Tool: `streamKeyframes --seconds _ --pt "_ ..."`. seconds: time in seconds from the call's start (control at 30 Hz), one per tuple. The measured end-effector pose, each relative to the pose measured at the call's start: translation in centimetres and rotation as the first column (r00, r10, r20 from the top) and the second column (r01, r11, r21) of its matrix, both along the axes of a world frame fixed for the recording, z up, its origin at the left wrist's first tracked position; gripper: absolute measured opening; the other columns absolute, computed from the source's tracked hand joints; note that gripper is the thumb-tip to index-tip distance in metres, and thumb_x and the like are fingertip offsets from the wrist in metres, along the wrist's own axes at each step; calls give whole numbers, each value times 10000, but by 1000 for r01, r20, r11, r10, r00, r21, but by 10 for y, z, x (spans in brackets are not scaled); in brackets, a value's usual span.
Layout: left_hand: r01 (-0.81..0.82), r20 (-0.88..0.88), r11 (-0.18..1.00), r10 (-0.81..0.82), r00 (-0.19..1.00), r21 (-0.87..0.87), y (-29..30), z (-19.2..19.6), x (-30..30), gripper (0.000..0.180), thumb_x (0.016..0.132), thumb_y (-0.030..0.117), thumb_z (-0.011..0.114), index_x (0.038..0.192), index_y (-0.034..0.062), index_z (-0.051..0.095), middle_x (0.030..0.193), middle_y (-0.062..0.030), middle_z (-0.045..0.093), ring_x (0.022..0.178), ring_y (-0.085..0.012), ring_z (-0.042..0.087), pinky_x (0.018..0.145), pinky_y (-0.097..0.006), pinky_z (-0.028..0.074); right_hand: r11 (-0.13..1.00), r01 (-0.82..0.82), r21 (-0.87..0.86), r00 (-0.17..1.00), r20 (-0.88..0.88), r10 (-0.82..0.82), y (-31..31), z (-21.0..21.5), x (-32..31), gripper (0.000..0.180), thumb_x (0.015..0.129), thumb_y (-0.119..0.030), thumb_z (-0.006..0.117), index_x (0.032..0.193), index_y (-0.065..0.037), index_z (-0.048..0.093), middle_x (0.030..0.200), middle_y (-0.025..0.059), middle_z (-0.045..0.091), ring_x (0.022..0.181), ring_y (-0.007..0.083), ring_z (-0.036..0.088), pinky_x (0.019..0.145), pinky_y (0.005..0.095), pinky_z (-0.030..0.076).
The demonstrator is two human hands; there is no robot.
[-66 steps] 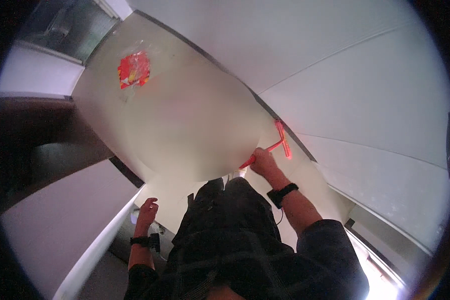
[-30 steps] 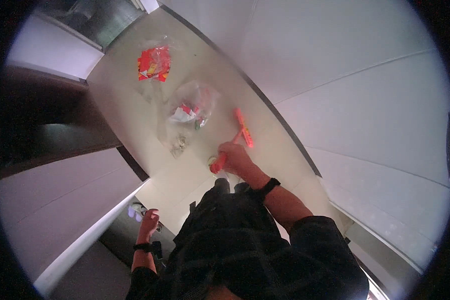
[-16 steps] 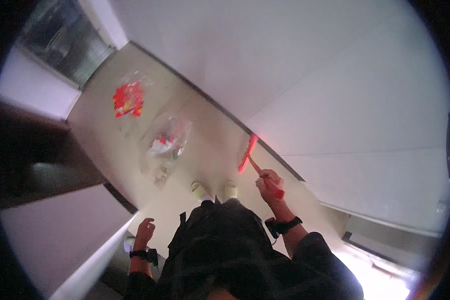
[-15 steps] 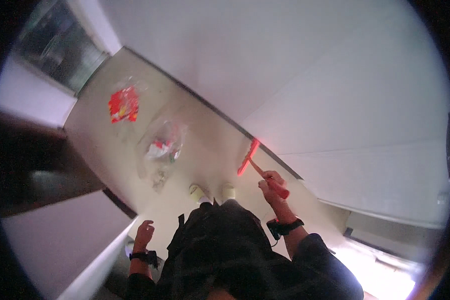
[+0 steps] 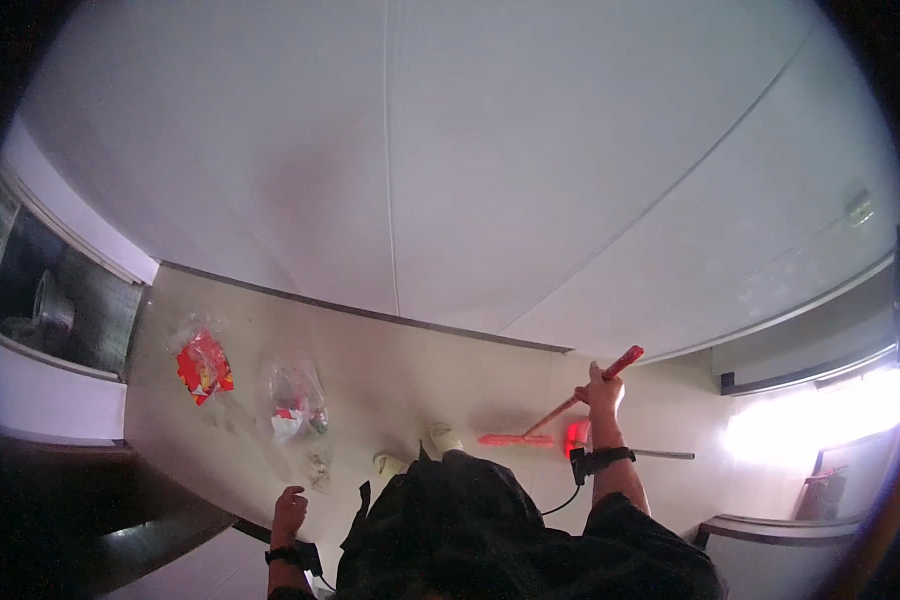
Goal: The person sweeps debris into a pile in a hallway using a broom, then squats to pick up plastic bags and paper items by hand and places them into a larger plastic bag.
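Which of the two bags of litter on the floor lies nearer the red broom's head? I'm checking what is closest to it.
The clear plastic bag with white and red scraps inside; the bright red and yellow packet lies further left, toward the dark doorway.

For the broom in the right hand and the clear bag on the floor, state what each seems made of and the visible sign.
Broom: probably plastic, given its uniform bright red handle and head; too blurred to be sure. Clear bag: thin plastic film, see-through and crinkled, with its contents showing. The right hand grips the handle.
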State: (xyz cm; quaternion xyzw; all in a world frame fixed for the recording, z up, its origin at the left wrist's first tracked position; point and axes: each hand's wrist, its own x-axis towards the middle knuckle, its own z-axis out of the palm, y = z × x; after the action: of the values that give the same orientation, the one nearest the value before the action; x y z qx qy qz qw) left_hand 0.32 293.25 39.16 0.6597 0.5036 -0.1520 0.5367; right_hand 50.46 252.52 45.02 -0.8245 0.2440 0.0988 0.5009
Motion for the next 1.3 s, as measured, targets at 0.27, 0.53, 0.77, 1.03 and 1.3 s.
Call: streamKeyframes --seconds 0.27,0.53,0.77,1.03,1.3 --pt "26 -10 989 -24 1000 148 -55 -1 -40 267 731 115 525 990 53 546 687 -113 580 624 -221 561 570 -333 460 817 -250 -520 964 -54 261 -44 -81 70 317 720 -288 645 715 5 522 557 84 532 442 211 543 405 362 469" --pt "-79 -34 970 89 996 228 -142 26 -88 256 753 151 481 971 43 558 762 -169 590 713 -264 579 660 -346 461 972 -41 231 998 -40 51 -58 -75 95 219 756 -193 605 711 -5 501 589 72 488 509 205 518 530 388 526" --pt "-305 31 916 308 951 259 -202 15 -93 254 749 131 487 980 53 555 743 -137 589 675 -217 560 647 -326 458 968 -16 251 997 -66 34 -78 -71 95 232 817 -190 549 962 -15 502 810 89 532 702 234 562 607 372 518" --pt "-545 -146 831 529 836 -108 -209 29 -137 288 723 131 534 1006 79 551 738 -114 602 693 -208 575 648 -338 473 988 -72 133 780 -611 139 7 12 -22 408 789 -194 565 1107 15 418 1048 166 493 931 355 487 696 448 479" --pt "-586 164 809 571 804 56 -97 104 -173 205 741 117 500 939 83 537 608 -89 495 558 -178 476 531 -323 429 788 -507 350 550 -572 608 274 172 -109 447 845 -213 493 1222 -7 372 1070 223 507 819 341 565 632 398 489"
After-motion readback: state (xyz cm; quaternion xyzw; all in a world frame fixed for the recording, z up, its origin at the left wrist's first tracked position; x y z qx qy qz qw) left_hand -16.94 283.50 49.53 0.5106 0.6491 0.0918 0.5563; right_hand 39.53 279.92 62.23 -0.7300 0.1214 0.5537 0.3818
